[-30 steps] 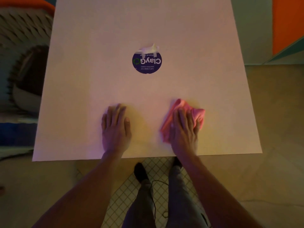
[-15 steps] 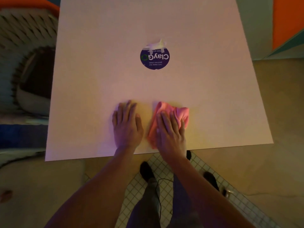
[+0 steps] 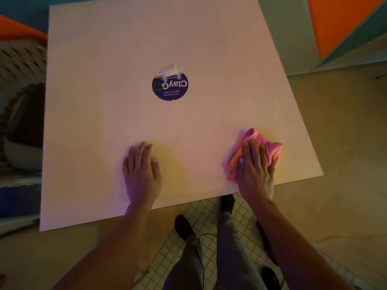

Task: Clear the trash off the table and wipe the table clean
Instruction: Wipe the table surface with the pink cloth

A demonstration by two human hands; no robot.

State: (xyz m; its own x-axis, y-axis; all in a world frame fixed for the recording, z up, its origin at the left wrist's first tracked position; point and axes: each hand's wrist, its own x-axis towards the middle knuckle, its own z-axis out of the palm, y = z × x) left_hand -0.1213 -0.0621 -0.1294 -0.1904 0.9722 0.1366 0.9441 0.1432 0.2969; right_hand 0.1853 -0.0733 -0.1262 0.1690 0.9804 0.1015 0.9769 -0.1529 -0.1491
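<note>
Apparently trash gone; desk bare save sticker. Wiping underway: right hand flat, pressing pink cloth; left hand flat, empty.

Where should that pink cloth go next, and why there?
Probably a stroke forward, away from the body. The right hand presses the pink cloth flat near the table's near right corner, while the left hand rests flat beside it. No trash shows, and the stretch toward the round purple sticker lies beyond the cloth.

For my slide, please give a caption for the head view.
Right hand presses pink cloth on white table; left hand lies flat.
</note>
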